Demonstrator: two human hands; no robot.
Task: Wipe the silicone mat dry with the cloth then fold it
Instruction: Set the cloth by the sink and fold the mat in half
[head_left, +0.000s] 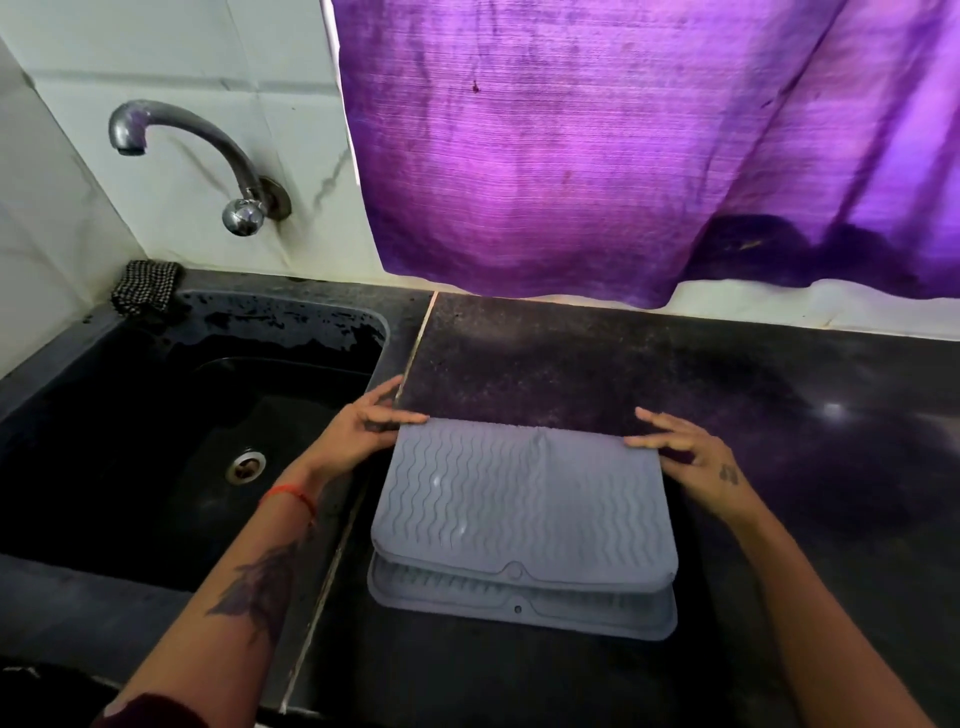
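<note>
A grey silicone mat (524, 499) with wavy ridges lies folded in half on the dark countertop (779, 441); the fold runs along its far side and the two near edges sit slightly apart. My left hand (371, 423) holds the far left corner at the fold, fingers on top of the mat. My right hand (685, 452) presses on the far right corner, fingers spread over the edge. A black-and-white checked cloth (145, 288) sits at the back left corner of the sink, away from both hands.
A black sink (104, 415) with a metal drain (245, 465) lies left of the mat, under a curved wall tap (208, 156). A purple curtain (623, 145) hangs over the back wall above the counter. Counter extends right of the mat.
</note>
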